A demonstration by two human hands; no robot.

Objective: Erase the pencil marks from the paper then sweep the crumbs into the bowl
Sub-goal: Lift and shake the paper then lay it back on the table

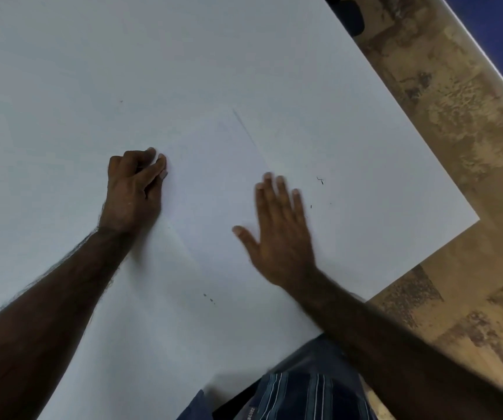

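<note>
A white sheet of paper (213, 183) lies on the white table (92, 71), its edges faint. My left hand (135, 189) rests at the sheet's left edge with fingers curled; whether it holds anything I cannot tell. My right hand (280, 231) lies flat and open on the sheet's right part, fingers spread, slightly blurred. Dark eraser crumbs (320, 180) lie just right of my right fingertips. More crumbs (209, 298) sit near the front of the table. No bowl or eraser is in view.
The table's right edge (426, 147) runs diagonally to a corner (478, 219). Beyond it is a mottled brown floor (456, 116). A dark object (350, 16) shows at the top beside the table. My lap in blue striped cloth (304, 395) is below.
</note>
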